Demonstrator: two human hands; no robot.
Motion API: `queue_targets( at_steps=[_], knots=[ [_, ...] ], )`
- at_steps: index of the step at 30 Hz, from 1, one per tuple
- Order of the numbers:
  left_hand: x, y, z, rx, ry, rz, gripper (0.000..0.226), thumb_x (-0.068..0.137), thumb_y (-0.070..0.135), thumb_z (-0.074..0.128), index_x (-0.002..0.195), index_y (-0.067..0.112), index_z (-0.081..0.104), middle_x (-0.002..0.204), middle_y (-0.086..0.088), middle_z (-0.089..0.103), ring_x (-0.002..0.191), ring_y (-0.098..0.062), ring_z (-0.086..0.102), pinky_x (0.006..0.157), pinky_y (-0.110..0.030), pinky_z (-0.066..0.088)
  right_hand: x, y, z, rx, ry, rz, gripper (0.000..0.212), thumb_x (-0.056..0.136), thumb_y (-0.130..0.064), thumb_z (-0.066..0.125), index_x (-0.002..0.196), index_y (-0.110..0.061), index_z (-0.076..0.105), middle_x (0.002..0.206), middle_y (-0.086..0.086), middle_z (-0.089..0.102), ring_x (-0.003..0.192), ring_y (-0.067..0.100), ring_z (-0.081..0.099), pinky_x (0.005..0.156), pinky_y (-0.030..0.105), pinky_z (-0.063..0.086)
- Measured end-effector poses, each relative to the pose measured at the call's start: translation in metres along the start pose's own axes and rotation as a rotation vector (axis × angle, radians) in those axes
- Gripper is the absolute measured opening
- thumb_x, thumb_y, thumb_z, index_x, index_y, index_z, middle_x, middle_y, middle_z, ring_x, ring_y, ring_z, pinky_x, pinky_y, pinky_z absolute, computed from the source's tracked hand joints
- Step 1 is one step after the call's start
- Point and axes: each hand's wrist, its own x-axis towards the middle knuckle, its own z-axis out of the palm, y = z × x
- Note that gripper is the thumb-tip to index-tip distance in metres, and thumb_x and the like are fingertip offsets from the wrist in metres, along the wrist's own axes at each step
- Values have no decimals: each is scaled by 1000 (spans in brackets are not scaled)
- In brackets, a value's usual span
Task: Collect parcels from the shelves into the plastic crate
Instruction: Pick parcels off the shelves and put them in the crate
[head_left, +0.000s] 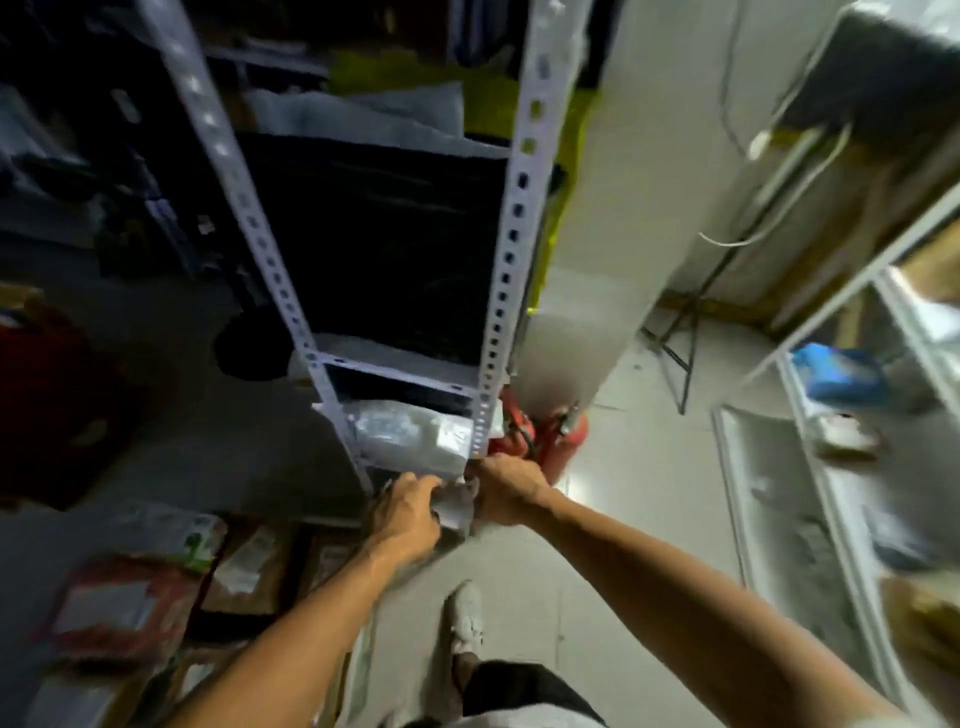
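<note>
No writing can be read anywhere in this blurred view. The pale parcel (415, 436) on the low shelf carries a white label (453, 435) at its right end, but whatever is printed on it is smeared beyond reading. The packets on the floor at lower left, among them one with a white label (106, 613) on red wrapping and one with a green mark (195, 543), show only patches of colour, no letters or numbers that can be made out.

I see a grey slotted-post shelf rack (498, 270), grey plastic-wrapped parcels (410, 436) on its low shelf, at 12 o'clock from my hands.
</note>
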Motion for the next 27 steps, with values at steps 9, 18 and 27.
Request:
queue_targets(
  at_steps=[9,18,27],
  knots=[
    [16,177,29,208,-79,338,50,90,18,53,139,31,55,131,-3,59,122,-27,55,103,-39,46,-106,160,-36,76,148,268,33,95,-19,56,128,-20,61,122,8,65,110,31,63,86,37,53],
    [78,437,65,294,48,738,48,95,21,51,141,35,51,132,4,59,121,-20,55,97,-35,47,-188,366,-97,77,444,565,41,93,-15,57,134,-23,56,128,7,62,117,29,60,90,40,51],
    [79,665,83,238,56,1143,43,92,28,55,134,33,56,130,4,59,121,-20,56,96,-34,48,-308,503,-167,85,670,905,27,94,-26,57,121,-23,61,119,6,64,112,28,61,88,39,49]
  ],
)
